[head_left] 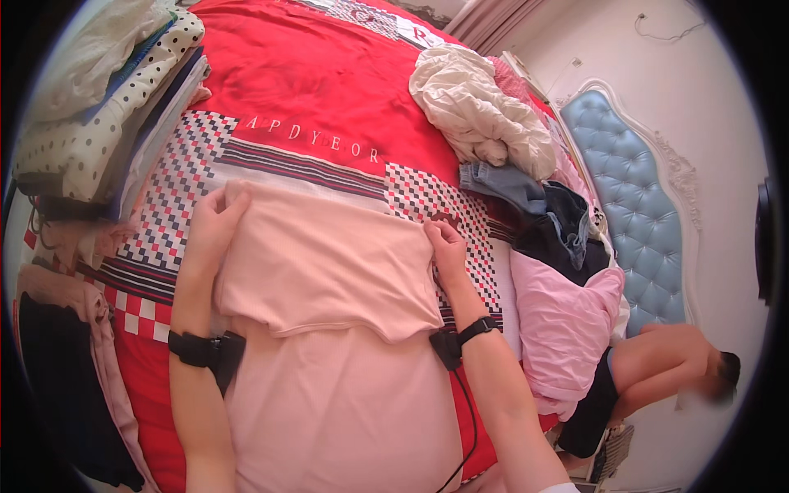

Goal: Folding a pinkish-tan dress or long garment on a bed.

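Note:
A pale pink garment (329, 263) is spread in front of me, its upper part doubled into a flap with a loose lower edge. My left hand (220, 218) pinches the flap's far left corner. At the far right corner, my right hand (446, 246) is closed on the fabric with thumb and fingers together. More pale pink cloth (345, 403) lies beneath the flap and runs toward the lower edge of the view; I cannot tell whether it is the same piece. Both my wrists carry black straps with small devices, and a cable hangs from the right one.
The red patterned bedspread (320, 74) lies under the garment. Stacked clothes, including a polka-dot piece (99, 131) and dark folded cloth (66, 386), line the left. Cream cloth (477, 99), jeans (518, 185) and pink cloth (567, 329) heap at right, near a bent-over person (657, 370) and blue headboard (633, 189).

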`<state>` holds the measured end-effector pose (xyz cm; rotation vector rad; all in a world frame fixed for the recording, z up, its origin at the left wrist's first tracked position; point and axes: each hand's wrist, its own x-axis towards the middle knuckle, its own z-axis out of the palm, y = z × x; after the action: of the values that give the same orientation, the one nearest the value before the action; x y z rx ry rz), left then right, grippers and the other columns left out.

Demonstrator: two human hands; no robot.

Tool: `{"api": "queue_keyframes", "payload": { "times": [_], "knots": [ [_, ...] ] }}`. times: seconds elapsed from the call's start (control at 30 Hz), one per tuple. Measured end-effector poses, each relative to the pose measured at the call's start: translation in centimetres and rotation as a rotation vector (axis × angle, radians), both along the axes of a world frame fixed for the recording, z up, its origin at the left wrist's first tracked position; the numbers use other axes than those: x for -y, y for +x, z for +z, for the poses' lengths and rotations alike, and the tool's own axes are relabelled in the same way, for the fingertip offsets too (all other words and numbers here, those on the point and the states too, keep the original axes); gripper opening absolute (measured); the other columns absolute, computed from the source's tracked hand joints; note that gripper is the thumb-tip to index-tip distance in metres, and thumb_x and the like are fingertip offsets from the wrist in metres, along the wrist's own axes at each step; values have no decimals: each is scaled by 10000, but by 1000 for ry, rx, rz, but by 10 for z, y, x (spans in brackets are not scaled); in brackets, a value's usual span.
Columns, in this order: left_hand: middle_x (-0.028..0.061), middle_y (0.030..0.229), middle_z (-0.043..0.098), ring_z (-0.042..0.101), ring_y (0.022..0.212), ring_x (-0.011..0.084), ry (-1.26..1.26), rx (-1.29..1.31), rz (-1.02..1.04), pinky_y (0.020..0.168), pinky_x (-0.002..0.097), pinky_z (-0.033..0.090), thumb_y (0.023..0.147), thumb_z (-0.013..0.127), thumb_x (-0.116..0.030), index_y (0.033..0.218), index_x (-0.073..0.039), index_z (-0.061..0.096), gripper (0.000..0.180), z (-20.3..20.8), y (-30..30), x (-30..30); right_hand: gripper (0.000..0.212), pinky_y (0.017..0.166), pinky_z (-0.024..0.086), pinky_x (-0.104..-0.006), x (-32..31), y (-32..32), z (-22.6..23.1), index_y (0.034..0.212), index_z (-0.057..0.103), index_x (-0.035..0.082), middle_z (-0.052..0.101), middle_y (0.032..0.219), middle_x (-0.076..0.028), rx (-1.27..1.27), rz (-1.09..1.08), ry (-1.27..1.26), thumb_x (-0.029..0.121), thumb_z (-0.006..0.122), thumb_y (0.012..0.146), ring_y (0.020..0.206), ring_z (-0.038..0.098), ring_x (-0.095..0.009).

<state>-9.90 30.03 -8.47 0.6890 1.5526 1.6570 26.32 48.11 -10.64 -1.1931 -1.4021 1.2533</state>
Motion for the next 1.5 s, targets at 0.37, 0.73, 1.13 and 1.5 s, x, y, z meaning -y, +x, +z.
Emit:
{"api": "queue_keyframes", "payload": {
  "times": [0.37,0.73,1.13,1.5],
  "knots": [
    [26,736,598,499,671,81,44,-333,162,607,260,421,896,691,-256,846,27,609,299,-16,-6,-8,491,580,431,-255,-40,-9,6,658,687,9,624,616,11,546,-177,118,467,747,822,569,532,-78],
    [225,982,663,641,924,263,-205,-569,76,828,361,489,894,665,-354,1070,68,610,460,7,2,6,390,498,370,-177,-25,4,33,854,661,69,607,691,34,201,57,-196,451,635,927,540,504,-34],
    [225,1011,665,643,950,278,-177,-549,81,841,349,486,897,654,-308,1087,73,599,430,-4,-2,5,310,570,314,-214,117,25,64,703,538,51,457,722,43,647,175,11,228,705,896,639,400,-54],
    [287,1017,651,652,980,374,-108,-488,33,851,389,495,862,672,-388,1066,105,590,540,5,-1,8,157,738,393,-260,124,31,12,855,520,6,476,821,-36,497,61,433,98,527,982,770,441,-129]
  ]
}}
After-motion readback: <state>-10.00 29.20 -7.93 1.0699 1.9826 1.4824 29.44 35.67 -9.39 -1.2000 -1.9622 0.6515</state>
